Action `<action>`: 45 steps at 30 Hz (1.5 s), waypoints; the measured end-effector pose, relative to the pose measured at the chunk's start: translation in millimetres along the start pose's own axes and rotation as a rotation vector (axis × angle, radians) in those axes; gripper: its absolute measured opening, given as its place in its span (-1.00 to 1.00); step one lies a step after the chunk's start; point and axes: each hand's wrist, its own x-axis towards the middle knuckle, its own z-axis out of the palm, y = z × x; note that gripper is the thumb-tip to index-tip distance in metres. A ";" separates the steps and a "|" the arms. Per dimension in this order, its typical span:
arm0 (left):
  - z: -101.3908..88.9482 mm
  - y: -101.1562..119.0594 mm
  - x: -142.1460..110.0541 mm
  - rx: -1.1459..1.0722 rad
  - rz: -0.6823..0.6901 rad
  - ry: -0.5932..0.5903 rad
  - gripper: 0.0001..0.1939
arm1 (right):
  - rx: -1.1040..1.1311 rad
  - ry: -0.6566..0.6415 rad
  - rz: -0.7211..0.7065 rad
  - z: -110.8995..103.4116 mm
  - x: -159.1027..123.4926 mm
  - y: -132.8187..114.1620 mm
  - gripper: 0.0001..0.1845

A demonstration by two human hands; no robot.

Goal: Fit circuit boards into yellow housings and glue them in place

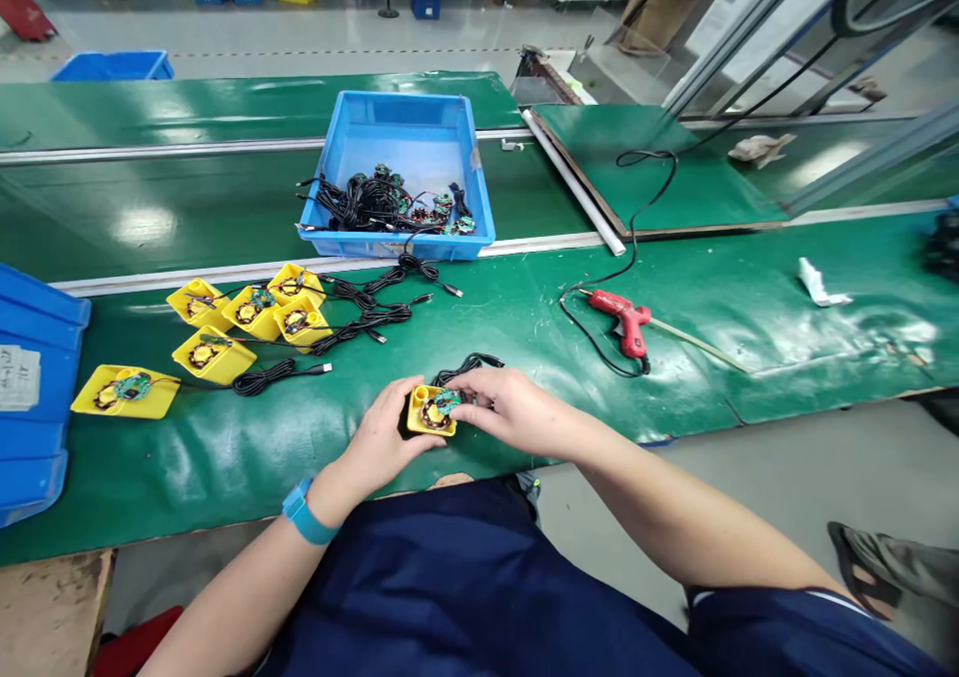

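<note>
My left hand (390,419) is wrapped round the left side of a yellow plastic housing (417,419) near the table's front edge. A copper coil (436,415) sits inside it. With thumb and fingers, my right hand (498,409) pinches a small green circuit board (448,401) over the housing's right side. A black USB cable (469,365) lies bundled just behind my hands. To the left, several more yellow housings (214,359) with coils and boards stand on the table, their black cables (367,323) trailing right.
A blue bin (409,118) holding boards and cables stands behind my hands. At right lies a red glue gun (621,320) with its glue stick and cord on the green table (524,308). Another blue bin (37,397) is at far left. A raised green board (644,178) lies back right.
</note>
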 end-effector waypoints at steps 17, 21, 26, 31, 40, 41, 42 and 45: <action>-10.8 -6.4 8.4 -0.010 0.016 -0.133 -0.01 | 0.222 0.029 -0.145 12.1 -13.2 28.7 -0.59; -16.1 0.7 7.9 -0.013 -0.022 -0.166 0.00 | 0.165 0.028 -0.161 10.7 -16.2 32.4 -0.61; -2.1 15.0 -2.5 0.041 -0.028 -0.073 0.28 | 0.093 0.057 -0.216 10.4 -18.4 26.1 -0.62; 8.4 12.7 -3.0 0.032 -0.009 -0.028 -0.06 | 0.057 0.098 -0.169 11.5 -20.6 15.0 -0.65; -8.9 19.5 9.8 -0.018 0.061 -0.147 -0.12 | 0.063 0.104 -0.163 14.5 -22.3 14.7 -0.65; -11.2 21.4 12.0 -0.021 0.058 -0.170 -0.14 | 0.061 0.105 -0.180 14.4 -20.5 14.9 -0.65; -13.2 22.9 13.8 -0.021 0.052 -0.191 -0.14 | 0.065 0.109 -0.198 14.4 -18.1 14.9 -0.66; -16.1 23.3 16.6 -0.021 0.009 -0.220 -0.10 | 0.110 0.124 -0.226 15.1 -8.2 15.3 -0.69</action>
